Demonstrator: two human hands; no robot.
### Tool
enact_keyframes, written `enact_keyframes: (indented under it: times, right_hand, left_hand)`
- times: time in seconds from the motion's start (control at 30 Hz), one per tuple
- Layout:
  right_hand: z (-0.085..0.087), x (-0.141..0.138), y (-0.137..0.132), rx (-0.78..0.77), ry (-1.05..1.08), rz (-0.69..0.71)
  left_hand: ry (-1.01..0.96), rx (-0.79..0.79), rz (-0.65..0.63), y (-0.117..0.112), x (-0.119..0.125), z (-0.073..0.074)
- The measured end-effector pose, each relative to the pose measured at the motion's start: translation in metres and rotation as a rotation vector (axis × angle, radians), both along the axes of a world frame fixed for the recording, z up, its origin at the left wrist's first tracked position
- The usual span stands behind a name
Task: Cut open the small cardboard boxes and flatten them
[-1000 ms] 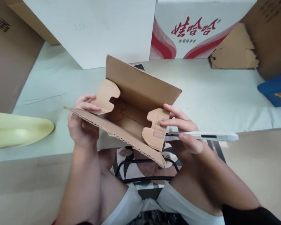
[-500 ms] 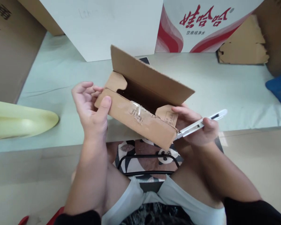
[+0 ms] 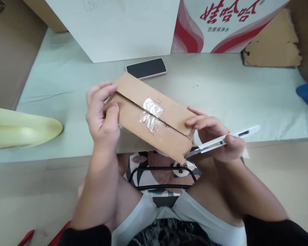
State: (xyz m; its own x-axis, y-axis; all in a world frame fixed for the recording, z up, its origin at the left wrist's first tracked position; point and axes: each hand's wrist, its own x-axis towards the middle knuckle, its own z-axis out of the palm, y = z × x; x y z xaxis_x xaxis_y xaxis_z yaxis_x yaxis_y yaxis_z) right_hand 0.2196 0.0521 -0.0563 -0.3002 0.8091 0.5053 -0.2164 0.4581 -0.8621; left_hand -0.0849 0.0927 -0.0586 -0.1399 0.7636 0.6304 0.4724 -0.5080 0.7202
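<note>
Box sits between the person's two hands, held slantwise over the near edge of the desk, partly above the lap; I can't tell whether its underside rests on the desk. Both long flaps lie flat and meet along the middle, where torn scraps of clear tape cling across the seam without bridging it.

The left hand grips the left end, thumb on the near flap and fingers curled over the far one, which looks to be what holds the two flaps shut there. The right hand is closed around a white cutter, the thumb pinning it against the lower fingers. That leaves the forefingers free, and they stretch out onto the right end of the box to steady it. The cutter's tip points at the near right corner, just beside it.

Behind the box a phone lies face up, apart from it. Farther back stand a white carton and a red-printed carton. A patterned bag rests below, between the knees.
</note>
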Motion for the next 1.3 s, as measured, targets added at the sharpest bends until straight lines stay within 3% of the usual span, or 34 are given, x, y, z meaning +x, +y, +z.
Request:
enact_keyframes:
  times: [0.13, 0.3, 0.43, 0.63, 0.93, 1.13, 1.3]
  right_hand:
    - [-0.003, 0.001, -0.001, 0.003, -0.013, -0.018]
    - [-0.006, 0.002, -0.002, 0.005, 0.024, 0.048]
    - [-0.007, 0.002, -0.001, 0.026, -0.003, 0.021]
    - [-0.006, 0.002, 0.003, 0.048, 0.008, 0.045]
    - [-0.007, 0.003, 0.004, 0.097, -0.06, 0.01]
    - [-0.004, 0.004, 0.006, 0.162, -0.135, 0.003]
    - [-0.005, 0.009, 0.002, 0.095, -0.205, 0.056]
  left_hand:
    - [0.134, 0.125, -0.057, -0.006, 0.0, 0.009]
    - [0.157, 0.138, 0.002, -0.02, 0.01, 0.029]
    - [0.341, 0.138, -0.008, -0.028, 0.023, 0.04]
    - [0.533, 0.082, 0.028, -0.028, 0.024, 0.03]
    - [0.404, 0.046, 0.064, -0.039, 0.014, 0.009]
    - [0.291, 0.298, 0.158, -0.037, 0.02, -0.008]
    - [0.25, 0.388, 0.152, -0.035, 0.024, -0.001]
